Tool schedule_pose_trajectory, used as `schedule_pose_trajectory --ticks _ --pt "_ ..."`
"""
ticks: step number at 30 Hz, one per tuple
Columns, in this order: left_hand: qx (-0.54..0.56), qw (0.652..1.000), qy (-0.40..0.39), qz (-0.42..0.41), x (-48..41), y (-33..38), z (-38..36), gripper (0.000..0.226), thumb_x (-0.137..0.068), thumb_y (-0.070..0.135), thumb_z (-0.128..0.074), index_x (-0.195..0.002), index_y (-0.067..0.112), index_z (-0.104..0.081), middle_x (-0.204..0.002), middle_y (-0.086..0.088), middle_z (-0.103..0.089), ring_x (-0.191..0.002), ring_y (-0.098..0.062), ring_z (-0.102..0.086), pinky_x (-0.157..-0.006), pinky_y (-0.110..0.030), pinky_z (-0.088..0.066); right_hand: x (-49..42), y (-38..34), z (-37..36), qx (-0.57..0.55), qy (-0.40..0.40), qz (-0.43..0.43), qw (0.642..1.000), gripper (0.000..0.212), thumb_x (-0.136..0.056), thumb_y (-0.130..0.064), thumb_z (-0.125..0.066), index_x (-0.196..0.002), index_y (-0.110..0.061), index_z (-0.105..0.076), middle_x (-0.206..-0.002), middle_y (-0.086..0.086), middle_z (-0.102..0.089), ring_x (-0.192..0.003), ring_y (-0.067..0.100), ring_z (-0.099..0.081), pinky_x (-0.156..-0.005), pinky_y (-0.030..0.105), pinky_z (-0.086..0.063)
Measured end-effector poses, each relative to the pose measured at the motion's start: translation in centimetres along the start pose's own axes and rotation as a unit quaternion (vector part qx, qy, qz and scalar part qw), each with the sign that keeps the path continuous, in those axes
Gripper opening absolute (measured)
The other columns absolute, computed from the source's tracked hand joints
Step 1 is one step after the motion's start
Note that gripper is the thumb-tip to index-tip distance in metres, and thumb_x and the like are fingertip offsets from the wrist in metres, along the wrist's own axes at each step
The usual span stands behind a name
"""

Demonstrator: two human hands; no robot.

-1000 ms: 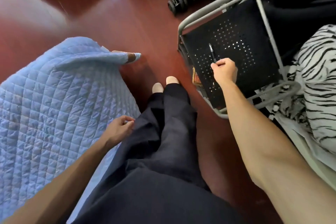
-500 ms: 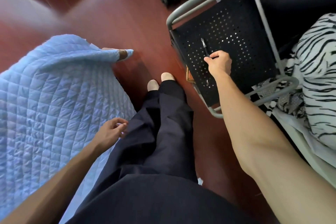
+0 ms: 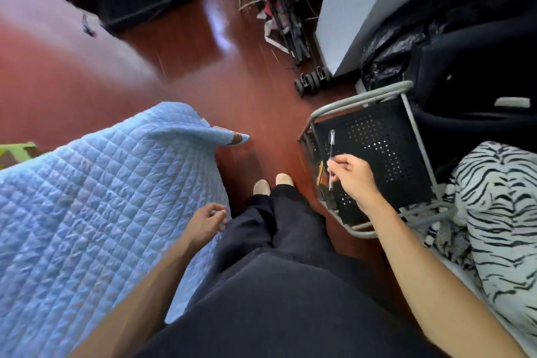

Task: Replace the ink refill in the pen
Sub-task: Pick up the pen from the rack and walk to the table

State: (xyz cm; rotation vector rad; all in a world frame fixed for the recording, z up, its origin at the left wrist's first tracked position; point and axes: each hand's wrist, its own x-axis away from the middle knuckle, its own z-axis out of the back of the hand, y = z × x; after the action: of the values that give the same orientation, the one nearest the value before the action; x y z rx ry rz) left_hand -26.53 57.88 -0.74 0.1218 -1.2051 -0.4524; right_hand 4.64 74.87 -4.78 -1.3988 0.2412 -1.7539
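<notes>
i'm pinching the pen (image 3: 331, 154) in my right hand (image 3: 353, 176), grip clamping its barrel, seemingly just clear of the chair (image 3: 377, 136). my left hand (image 3: 207, 222) is hanging loose, holding nothing. i'm judging this the pickup step; next i'm needing both hands to unscrew it.

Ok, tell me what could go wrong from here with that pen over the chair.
1. The right hand pinches the pen only at the fingertips, near the edge of the perforated chair seat; a slip could send it to the floor.
2. If it is opened above the seat, small parts could fall through the holes.
3. The left hand hangs empty by the quilt, so nothing steadies the pen.
</notes>
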Motion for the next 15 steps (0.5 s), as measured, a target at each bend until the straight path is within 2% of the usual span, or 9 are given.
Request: schedule_pose_trajectory --ticks 3,7,9,11,15 --pt "0.055 0.998 0.024 -0.001 1.2 -1.3 0.9 0.017 -0.104 0.008 -0.049 -0.111 0.002 -0.063 -0.079 -0.007 -0.065 -0.058 -0.013 -0.056 -0.045 -0.009 -0.043 3.2 -2.7 -1.2 -0.017 -0.042 0.048 0.998 0.012 -0.105 -0.014 -0.070 -0.117 -0.013 -0.071 -0.092 -0.001 -0.076 -0.069 0.009 -0.068 -0.065 0.011 -0.054" --pt "0.126 0.991 0.036 0.025 2.2 -3.5 1.6 0.021 -0.103 0.011 -0.049 -0.115 0.002 -0.064 -0.083 -0.010 -0.065 -0.059 -0.014 -0.056 -0.054 -0.022 -0.042 6.0 -5.2 -2.6 -0.046 -0.100 0.074 0.991 0.013 -0.105 -0.016 -0.069 -0.115 -0.023 -0.074 -0.088 -0.003 -0.082 -0.065 -0.003 -0.070 -0.063 0.015 -0.052" --pt "0.158 0.986 0.047 0.037 2.4 -4.5 1.7 0.022 -0.103 0.007 -0.048 -0.116 -0.002 -0.063 -0.084 -0.011 -0.063 -0.059 -0.012 -0.055 -0.051 -0.017 -0.043 6.9 -6.2 -3.2 -0.053 -0.118 0.082 0.988 0.011 -0.104 -0.017 -0.071 -0.111 -0.024 -0.076 -0.084 -0.005 -0.083 -0.062 -0.004 -0.069 -0.058 0.011 -0.052" --pt "0.185 0.980 0.054 0.049 2.5 -5.5 1.8 0.020 -0.104 0.003 -0.046 -0.114 -0.007 -0.060 -0.079 -0.012 -0.058 -0.057 -0.013 -0.051 -0.042 -0.010 -0.040 7.4 -6.9 -3.7 -0.056 -0.129 0.086 0.986 0.011 -0.103 -0.016 -0.072 -0.111 -0.022 -0.076 -0.083 -0.004 -0.083 -0.059 -0.002 -0.067 -0.056 0.011 -0.052" --pt "0.217 0.971 0.063 0.076 2.7 -6.8 1.7 0.018 -0.106 0.001 -0.043 -0.112 -0.007 -0.058 -0.076 -0.013 -0.055 -0.057 -0.015 -0.049 -0.039 -0.010 -0.039 7.7 -8.2 -4.5 -0.063 -0.139 0.087 0.985 0.010 -0.104 -0.011 -0.070 -0.112 -0.015 -0.075 -0.077 -0.004 -0.081 -0.056 -0.002 -0.064 -0.052 0.012 -0.051"
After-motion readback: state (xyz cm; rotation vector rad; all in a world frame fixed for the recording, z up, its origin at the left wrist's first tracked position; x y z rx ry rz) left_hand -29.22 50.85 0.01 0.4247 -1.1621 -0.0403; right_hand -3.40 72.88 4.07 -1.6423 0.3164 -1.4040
